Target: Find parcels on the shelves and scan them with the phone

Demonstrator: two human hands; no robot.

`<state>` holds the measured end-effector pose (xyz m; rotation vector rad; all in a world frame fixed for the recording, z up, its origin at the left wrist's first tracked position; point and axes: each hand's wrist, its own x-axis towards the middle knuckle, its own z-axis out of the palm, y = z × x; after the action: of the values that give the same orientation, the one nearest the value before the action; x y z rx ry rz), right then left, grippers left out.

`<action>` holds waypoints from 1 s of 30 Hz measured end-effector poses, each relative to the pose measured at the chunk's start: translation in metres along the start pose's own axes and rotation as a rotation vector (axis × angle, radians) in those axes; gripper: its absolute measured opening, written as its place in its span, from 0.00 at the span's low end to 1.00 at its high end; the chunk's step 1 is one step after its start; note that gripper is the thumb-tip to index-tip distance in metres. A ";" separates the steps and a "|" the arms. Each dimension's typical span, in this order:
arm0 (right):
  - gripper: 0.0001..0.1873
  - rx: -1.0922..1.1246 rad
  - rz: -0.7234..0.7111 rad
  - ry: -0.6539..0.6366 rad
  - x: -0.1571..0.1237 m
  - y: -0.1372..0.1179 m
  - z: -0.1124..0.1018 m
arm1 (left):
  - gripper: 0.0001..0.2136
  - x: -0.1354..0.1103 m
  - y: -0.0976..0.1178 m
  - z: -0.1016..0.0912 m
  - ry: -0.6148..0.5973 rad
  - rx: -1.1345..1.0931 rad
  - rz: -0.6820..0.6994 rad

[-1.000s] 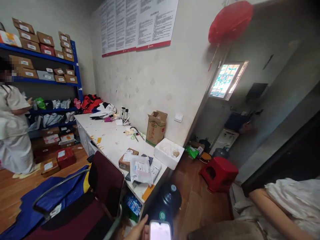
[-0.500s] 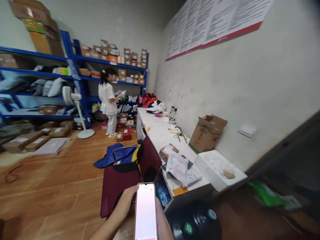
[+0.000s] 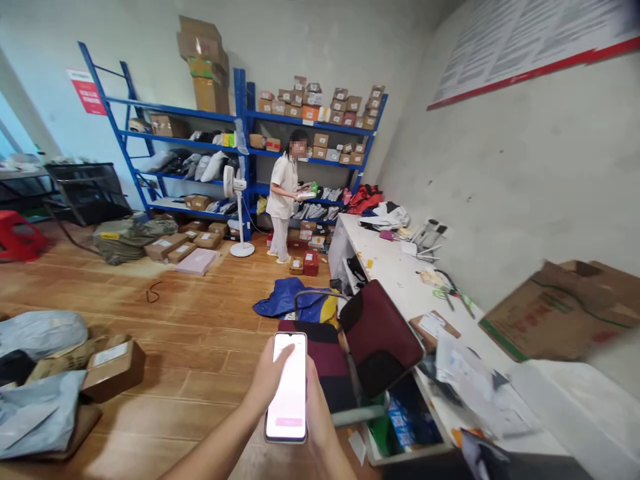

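Observation:
A smartphone with a bright, mostly white screen is held upright in front of me. My left hand grips its left edge, with the thumb lying over the upper part of the screen. Along the right edge, my right hand is wrapped round the phone; most of its fingers are hidden behind it. Just beyond the phone stands a maroon and black chair, with a blue and yellow cloth behind it.
A white desk with parcels and a cardboard box runs along the right wall. Blue shelves hold many boxes. A person stands there beside a white fan. Parcels lie on the floor at left.
The view has swung left, so the desk sits farther right and floor parcels appear at left. The phone is raised higher, and my left thumb has moved onto its screen.

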<state>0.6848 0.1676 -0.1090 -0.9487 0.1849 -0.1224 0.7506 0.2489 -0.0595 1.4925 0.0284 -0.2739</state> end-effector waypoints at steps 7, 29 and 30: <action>0.39 0.010 0.083 0.103 0.068 0.057 0.096 | 0.23 0.054 0.036 -0.105 0.040 -0.205 -0.126; 0.34 -0.096 0.179 -0.159 0.325 0.059 0.159 | 0.20 0.283 0.086 -0.160 0.233 -0.440 -0.113; 0.34 -0.102 0.187 -0.181 0.336 0.055 0.161 | 0.20 0.294 0.089 -0.158 0.263 -0.422 -0.106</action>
<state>1.0486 0.2650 -0.0976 -1.0329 0.1126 0.1466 1.0763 0.3617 -0.0407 1.0985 0.3561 -0.1429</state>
